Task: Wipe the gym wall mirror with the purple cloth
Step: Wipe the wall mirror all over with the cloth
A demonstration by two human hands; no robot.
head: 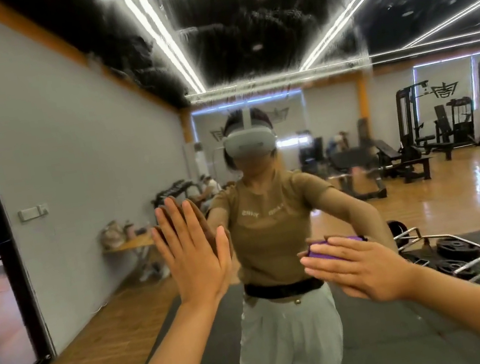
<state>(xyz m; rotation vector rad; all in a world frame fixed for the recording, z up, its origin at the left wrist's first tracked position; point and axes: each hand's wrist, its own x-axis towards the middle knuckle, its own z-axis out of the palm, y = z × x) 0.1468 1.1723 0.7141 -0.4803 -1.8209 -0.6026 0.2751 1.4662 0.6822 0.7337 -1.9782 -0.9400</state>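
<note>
One purple cloth [332, 248], bunched, lies against the mirror [240, 38] low and right of centre, mostly hidden under the right hand [364, 269]. That hand presses it with fingers straight and close together. The left hand [192, 253] rests flat on the glass, fingers straight and together. Streaky wet film covers the mirror's upper part.

Glossy glass wall mirror [271, 33], its upper area streaked with wet smears; soft matt purple cloth [323, 251] against it; reflected below, polished wooden floor [458, 202] and matt dark rubber mat [384, 332].
</note>
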